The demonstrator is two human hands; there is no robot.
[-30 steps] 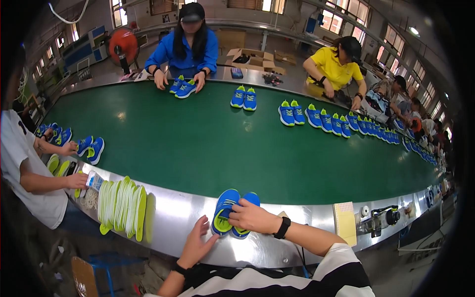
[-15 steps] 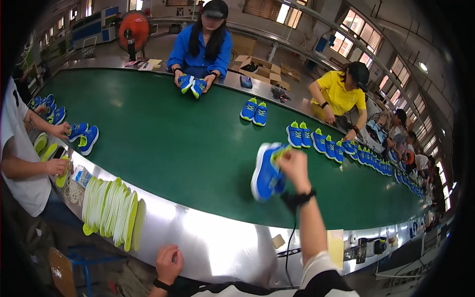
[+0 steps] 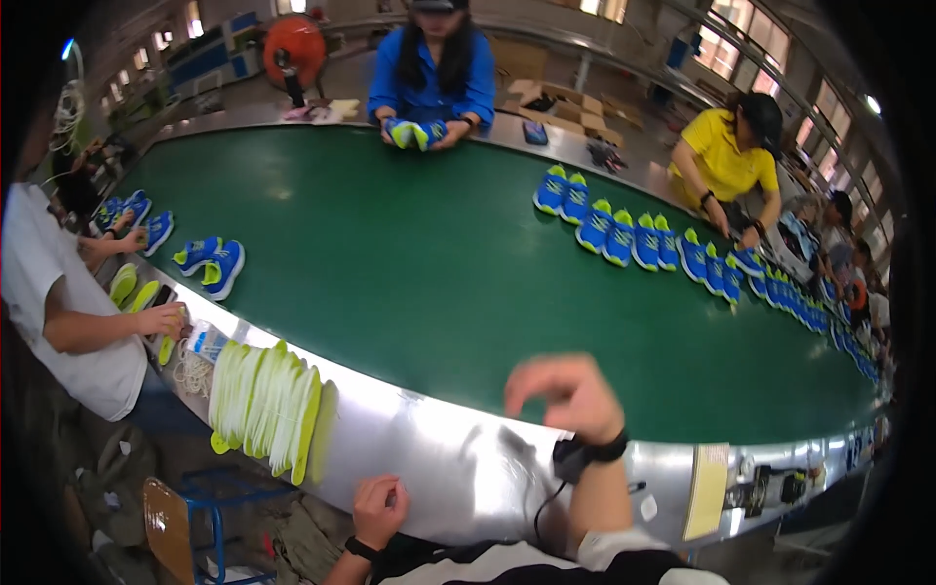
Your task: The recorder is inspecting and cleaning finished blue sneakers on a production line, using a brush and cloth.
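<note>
Green belt, blue-and-lime shoes

The belt (image 3: 409, 263) is plain dark green with a shiny silver rim (image 3: 458, 458). The shoes (image 3: 624, 234) on it are bright blue with lime-yellow insides; the insoles (image 3: 268, 395) stacked at the rim are pale lime and white. One worker (image 3: 434, 73) wears blue, another (image 3: 726, 156) yellow, a third (image 3: 49, 292) white. The wristband (image 3: 590, 453) is black, the fan (image 3: 294, 44) orange-red, the stool (image 3: 180, 517) blue-framed.
</note>
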